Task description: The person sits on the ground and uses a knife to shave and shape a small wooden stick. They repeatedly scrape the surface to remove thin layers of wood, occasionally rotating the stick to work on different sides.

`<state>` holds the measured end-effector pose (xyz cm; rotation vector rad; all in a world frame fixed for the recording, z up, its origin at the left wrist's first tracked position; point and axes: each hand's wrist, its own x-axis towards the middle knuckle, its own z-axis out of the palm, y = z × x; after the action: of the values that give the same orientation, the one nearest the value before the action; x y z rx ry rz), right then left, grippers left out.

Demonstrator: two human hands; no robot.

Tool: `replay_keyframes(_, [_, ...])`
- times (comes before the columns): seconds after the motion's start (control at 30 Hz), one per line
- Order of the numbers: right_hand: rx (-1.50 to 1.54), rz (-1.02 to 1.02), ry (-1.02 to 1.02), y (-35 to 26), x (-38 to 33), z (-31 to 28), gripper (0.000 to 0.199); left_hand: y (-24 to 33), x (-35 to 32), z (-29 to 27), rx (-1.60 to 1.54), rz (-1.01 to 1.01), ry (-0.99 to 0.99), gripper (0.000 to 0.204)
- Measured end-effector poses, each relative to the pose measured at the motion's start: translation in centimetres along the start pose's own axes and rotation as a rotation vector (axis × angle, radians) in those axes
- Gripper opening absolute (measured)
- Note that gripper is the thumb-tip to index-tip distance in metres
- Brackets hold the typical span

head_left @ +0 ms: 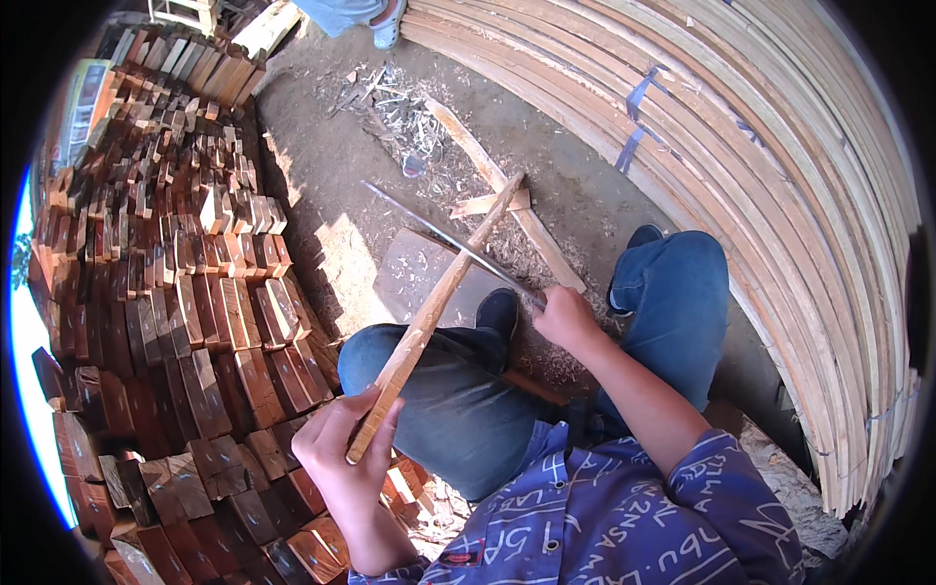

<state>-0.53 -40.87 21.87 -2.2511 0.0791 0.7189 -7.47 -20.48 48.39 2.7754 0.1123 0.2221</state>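
You have two hands at work, each with one thing. Your left hand (341,444) pinches one long, tapering, pale-brown wooden stick (429,317) near its lower end, between thumb and fingers. Your right hand (565,317) has its fingers curled tightly round the near end of one long, thin, grey metal blade (414,216); the fist hides whatever grip is there. Stick and blade cross once, ahead of your knees; you cannot tell from this angle whether they touch. The stick slants up and right over your left knee, its far end in front of one long, pale wooden strip (551,244) on the floor. One short, light-brown wooden piece (473,206) lies across that strip, and one flat, grey-brown rectangular board (409,283) lies to their left.

Your room for moving is the grey earthen floor (302,117), strewn with shavings, between two edges: the many stacked reddish-brown wooden blocks (185,312) on your left, too many to count, and the curved bundle of long, pale wooden strips (741,175) on your right. Your two blue-trousered knees narrow it. At the top, one grey clog (387,24) shows on another person's foot.
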Motion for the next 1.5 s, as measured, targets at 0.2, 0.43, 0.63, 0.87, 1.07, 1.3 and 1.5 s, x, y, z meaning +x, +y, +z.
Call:
replay_keyframes(0.2, [0.08,0.082,-0.091,1.2,0.8,0.0,0.029,-1.2,-0.4,0.0,-0.028,0.025,-0.008,0.023])
replay_keyframes(0.43, [0.322,-0.117,-0.053,-1.9,-4.4,0.9,0.034,-1.2,2.0,-0.9,-0.1,-0.191,0.076,0.018])
replay_keyframes(0.63, [0.281,-0.13,-0.06,-2.9,-6.1,-2.0,0.048,-2.9,4.6,-2.0,-0.397,-0.298,0.096,0.021])
replay_keyframes(0.87, [0.457,-0.242,0.083,-4.9,-10.4,-3.2,0.055,1.8,2.4,-1.7,-0.363,-0.073,-0.053,0.05])
replay_keyframes(1.07, [0.49,-0.439,0.067,-7.5,-13.5,-4.6,0.038,1.6,-0.4,-0.5,-0.527,-0.26,0.035,0.037])
replay_keyframes(1.3, [0.181,-0.348,-0.016,0.1,-4.8,0.8,0.039,0.1,-1.2,1.2,-0.443,-0.285,0.166,0.014])
replay_keyframes(1.5, [0.188,-0.38,-0.045,1.1,-6.0,-1.3,0.041,1.3,-1.6,0.0,-0.438,-0.308,0.132,0.016])
